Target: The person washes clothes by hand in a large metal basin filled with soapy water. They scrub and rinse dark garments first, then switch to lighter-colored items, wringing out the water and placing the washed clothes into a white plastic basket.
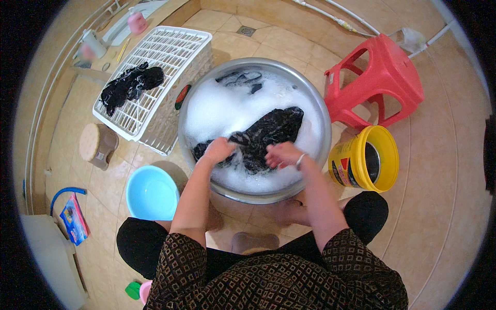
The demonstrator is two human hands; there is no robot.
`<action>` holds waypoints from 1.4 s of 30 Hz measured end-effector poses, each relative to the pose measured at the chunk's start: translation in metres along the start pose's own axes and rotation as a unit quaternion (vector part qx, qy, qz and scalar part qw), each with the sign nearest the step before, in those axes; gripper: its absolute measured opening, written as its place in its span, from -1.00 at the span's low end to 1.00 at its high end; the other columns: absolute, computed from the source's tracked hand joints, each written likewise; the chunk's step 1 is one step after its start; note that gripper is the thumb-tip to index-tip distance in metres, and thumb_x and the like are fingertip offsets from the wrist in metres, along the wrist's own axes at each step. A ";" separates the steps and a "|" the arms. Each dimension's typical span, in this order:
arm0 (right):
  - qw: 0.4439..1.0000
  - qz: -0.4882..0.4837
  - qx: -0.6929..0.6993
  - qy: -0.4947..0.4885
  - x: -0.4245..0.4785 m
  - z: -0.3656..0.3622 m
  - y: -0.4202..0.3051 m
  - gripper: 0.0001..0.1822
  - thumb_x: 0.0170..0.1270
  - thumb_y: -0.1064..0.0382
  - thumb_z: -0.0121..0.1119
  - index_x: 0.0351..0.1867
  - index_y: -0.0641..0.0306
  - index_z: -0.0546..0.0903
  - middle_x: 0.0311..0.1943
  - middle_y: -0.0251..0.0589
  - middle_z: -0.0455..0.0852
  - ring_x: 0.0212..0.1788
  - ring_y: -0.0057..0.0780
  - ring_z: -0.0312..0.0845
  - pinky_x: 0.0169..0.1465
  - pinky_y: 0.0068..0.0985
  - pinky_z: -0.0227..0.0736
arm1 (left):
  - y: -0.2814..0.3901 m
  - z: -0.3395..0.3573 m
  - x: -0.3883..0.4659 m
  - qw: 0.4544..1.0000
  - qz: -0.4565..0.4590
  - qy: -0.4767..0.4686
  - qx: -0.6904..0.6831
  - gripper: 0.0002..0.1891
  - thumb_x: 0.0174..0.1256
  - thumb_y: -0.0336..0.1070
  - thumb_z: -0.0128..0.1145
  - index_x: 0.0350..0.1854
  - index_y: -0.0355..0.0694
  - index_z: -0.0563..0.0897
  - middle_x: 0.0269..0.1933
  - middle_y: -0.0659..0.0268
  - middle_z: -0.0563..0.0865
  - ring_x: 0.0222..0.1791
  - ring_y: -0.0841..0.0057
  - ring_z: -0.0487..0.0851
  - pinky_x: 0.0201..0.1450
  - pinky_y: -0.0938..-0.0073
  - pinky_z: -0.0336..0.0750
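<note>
A wide metal basin (325, 116) full of white suds (217, 104) stands on the floor before me. Wet black cloth (271, 130) streaked with foam lies across its middle. My left hand (221, 149) grips part of this cloth on the near left side. Over the cloth's near right part is my right hand (285, 155), blurred, its fingers partly curled; whether it pinches any fabric is unclear. A bracelet circles the right wrist. More dark fabric (242, 79) shows through the foam at the basin's far side.
Left of the basin, a white plastic basket (174, 97) carries a bunched black cloth (131, 87). Nearer are a small stool (97, 143) and a light-blue basin (151, 192). To the right stand a red plastic stool (399, 73) and a yellow bucket (354, 159). A floor drain (246, 31) lies beyond.
</note>
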State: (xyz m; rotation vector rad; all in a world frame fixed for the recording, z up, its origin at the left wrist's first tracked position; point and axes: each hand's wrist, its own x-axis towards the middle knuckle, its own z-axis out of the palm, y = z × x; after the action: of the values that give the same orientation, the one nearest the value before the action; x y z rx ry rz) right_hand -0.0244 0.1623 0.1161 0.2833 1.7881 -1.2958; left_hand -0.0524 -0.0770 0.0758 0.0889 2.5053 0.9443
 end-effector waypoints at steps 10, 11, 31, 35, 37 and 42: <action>0.813 -0.196 0.543 -0.077 0.032 0.064 0.021 -0.65 0.14 0.20 -0.11 -0.02 0.18 0.33 -0.04 -0.21 0.42 -0.02 -0.33 0.35 0.04 -0.35 0.25 | 0.107 -0.051 -0.047 0.901 -0.031 -0.056 -0.429 -0.73 0.01 -0.25 0.07 -0.35 -0.39 0.55 -0.42 0.27 0.61 -0.45 0.61 0.53 -0.38 0.59 0.42; 0.801 -0.202 0.559 -0.074 0.025 0.062 0.012 -0.66 0.13 0.24 -0.12 -0.02 0.16 0.34 -0.05 -0.22 0.43 -0.02 -0.31 0.36 0.04 -0.34 0.26 | 0.104 -0.051 -0.048 0.900 -0.014 -0.057 -0.431 -0.74 0.02 -0.25 0.07 -0.35 -0.37 0.56 -0.43 0.29 0.61 -0.46 0.62 0.52 -0.38 0.60 0.41; 0.808 -0.323 0.493 0.021 -0.008 0.057 -0.028 -0.65 0.10 0.11 0.08 -0.08 0.08 0.40 -0.12 -0.34 0.51 -0.03 -0.38 0.38 0.00 -0.23 0.28 | 0.080 -0.054 -0.037 0.901 -0.061 0.085 -0.421 -0.61 0.21 -0.04 -0.11 -0.38 -0.32 0.57 -0.42 0.31 0.62 -0.46 0.59 0.53 -0.31 0.57 0.38; 0.761 -0.292 0.579 0.021 -0.002 0.042 -0.008 -0.65 0.14 0.15 0.00 -0.03 0.15 0.36 -0.07 -0.24 0.47 -0.01 -0.33 0.37 0.04 -0.29 0.25 | 0.074 -0.058 -0.038 0.838 -0.068 0.052 -0.539 -0.62 0.23 -0.07 -0.13 -0.32 -0.35 0.55 -0.37 0.26 0.62 -0.42 0.57 0.54 -0.30 0.55 0.39; 0.743 -0.273 0.611 0.002 -0.011 0.045 -0.015 -0.65 0.15 0.16 -0.03 -0.03 0.16 0.36 -0.06 -0.22 0.47 0.00 -0.31 0.35 0.06 -0.27 0.22 | 0.081 -0.055 -0.043 0.812 -0.064 0.057 -0.577 -0.62 0.24 -0.08 -0.15 -0.30 -0.34 0.55 -0.35 0.25 0.62 -0.42 0.55 0.55 -0.29 0.54 0.41; 0.736 -0.289 0.612 -0.016 -0.019 0.055 -0.028 -0.59 0.18 0.01 -0.11 0.02 0.14 0.33 -0.04 -0.23 0.46 0.03 -0.31 0.33 0.08 -0.25 0.18 | 0.089 -0.057 -0.050 0.788 -0.002 0.015 -0.615 -0.64 0.23 -0.08 -0.14 -0.30 -0.32 0.54 -0.36 0.29 0.61 -0.37 0.58 0.54 -0.22 0.54 0.38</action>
State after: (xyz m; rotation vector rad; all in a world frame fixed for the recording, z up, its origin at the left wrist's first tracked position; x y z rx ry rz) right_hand -0.0025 0.1089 0.1455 0.4034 0.6925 -2.7974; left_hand -0.0419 -0.0545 0.1900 -0.3457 1.4357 2.3370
